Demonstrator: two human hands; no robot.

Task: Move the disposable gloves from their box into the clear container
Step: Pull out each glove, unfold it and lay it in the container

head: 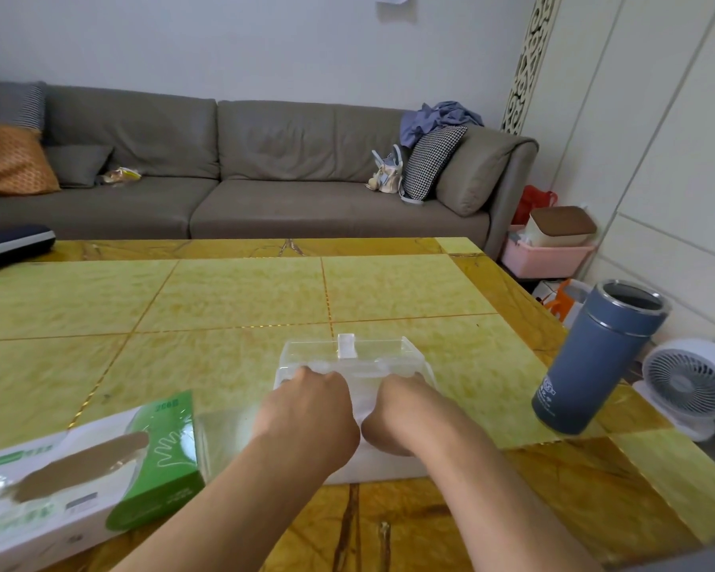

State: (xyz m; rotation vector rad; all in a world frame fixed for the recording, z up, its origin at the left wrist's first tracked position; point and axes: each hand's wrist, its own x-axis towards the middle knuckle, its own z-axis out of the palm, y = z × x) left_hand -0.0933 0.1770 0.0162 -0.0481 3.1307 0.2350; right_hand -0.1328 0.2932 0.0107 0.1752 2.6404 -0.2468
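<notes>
Clear plastic makes up the see-through box container (353,357) that sits in the middle of the yellow-green tiled bench (223,299). The person's left hand (310,410) and right hand (397,410) are side by side over it. Both press down on a soft white stack of thin gloves (362,406) that lies at the container. The fingers point away and dip out of sight, so it is hard to tell if they are curled round the gloves or just pushing flat.

The white and green cardboard glove box (83,476) lies on its side near the left front edge of the bench, apart from the hands. Its brown opening looks empty, so most of the job seems done. What looks left is tucking the gloves all the way in. A tall blue metal cup (599,357) stands off to the right.
</notes>
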